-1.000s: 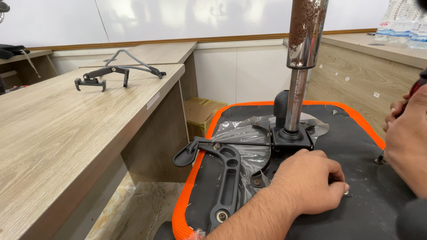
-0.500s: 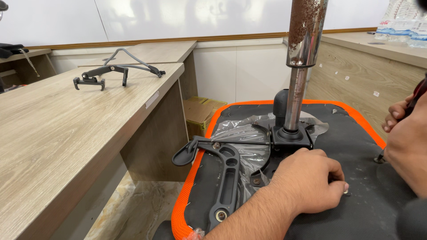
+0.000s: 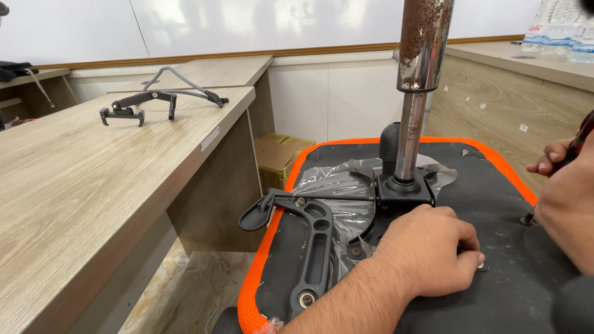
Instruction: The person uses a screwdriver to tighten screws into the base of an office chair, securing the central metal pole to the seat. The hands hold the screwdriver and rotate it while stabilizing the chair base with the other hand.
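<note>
An upturned chair seat, black underneath with an orange mesh rim, lies in front of me. A rusty gas cylinder stands up from its black mechanism plate. A black armrest bracket lies over clear plastic wrap on the seat. My left hand rests on the seat just below the mechanism, fingers curled shut; a small pale bit shows at its fingertips. My right hand at the right edge grips a red-handled tool, whose tip touches the seat near the rim.
A long wooden desk runs along the left, with a black and grey metal chair part on it. A cardboard box sits on the floor between desk and seat. A wooden counter at the right carries water bottles.
My right hand has shifted slightly at the right edge. The left hand and the seat have stayed put.
</note>
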